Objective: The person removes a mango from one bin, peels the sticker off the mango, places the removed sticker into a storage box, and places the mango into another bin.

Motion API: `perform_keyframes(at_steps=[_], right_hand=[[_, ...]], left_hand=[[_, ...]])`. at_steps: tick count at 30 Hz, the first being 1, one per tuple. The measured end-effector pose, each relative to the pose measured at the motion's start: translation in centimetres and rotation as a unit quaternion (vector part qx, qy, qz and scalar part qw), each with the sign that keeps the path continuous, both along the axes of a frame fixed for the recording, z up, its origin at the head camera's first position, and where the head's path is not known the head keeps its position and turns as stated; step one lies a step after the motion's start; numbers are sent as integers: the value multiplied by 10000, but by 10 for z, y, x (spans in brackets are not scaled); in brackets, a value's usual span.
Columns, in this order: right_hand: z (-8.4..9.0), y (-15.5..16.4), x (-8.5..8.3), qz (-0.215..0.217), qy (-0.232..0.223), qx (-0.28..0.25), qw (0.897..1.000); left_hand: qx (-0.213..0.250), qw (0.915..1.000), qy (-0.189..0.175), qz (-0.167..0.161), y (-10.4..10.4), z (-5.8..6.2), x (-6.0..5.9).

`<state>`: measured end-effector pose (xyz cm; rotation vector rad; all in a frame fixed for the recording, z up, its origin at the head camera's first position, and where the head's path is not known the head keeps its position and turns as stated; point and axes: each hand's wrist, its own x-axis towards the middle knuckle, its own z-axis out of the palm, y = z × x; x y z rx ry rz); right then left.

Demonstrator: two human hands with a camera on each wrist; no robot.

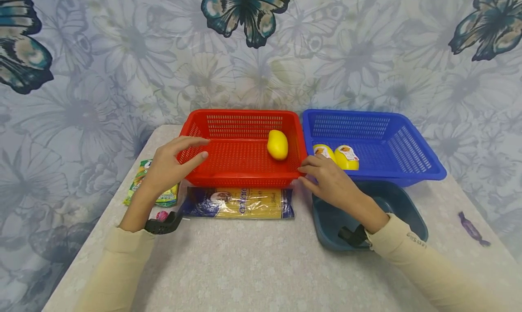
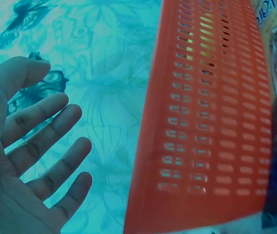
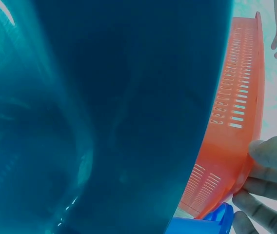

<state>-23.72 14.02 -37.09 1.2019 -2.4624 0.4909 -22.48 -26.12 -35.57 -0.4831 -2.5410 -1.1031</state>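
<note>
My right hand (image 1: pixel 330 180) holds the front right corner of the red basket (image 1: pixel 228 178), with fingers at the rim and thumb low on the outer wall. In the right wrist view the thumb (image 3: pixel 275 151) sits at the basket's edge. My left hand (image 1: pixel 167 164) hovers by the basket's left end, fingers spread; the left wrist view shows that palm holding nothing, beside the perforated wall. A yellow mango-shaped fruit (image 1: pixel 277 145) lies inside the red basket toward the right.
A blue basket (image 1: pixel 420 173) with two labelled yellow fruits (image 1: pixel 346 158) adjoins on the right. A dark teal basin (image 1: pixel 408 212) lies under my right forearm. In front are a pasta packet (image 1: pixel 253 203), a green packet (image 1: pixel 167 197), a pink sweet (image 1: pixel 161 216); far right, a purple wrapped sweet (image 1: pixel 471 228).
</note>
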Motion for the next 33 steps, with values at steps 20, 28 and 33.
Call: perform_keyframes(at_steps=[20, 28, 33], right_hand=[[-3, 1, 1, -160, -171, 32, 9997], [-2, 0, 2, -200, -209, 86, 9995], [0, 0, 2, -199, -246, 181, 9993]], left_hand=[[424, 9953, 450, 743, -36, -48, 31], [423, 9908, 521, 1171, -43, -60, 34], [421, 9905, 554, 1182, -44, -64, 34]])
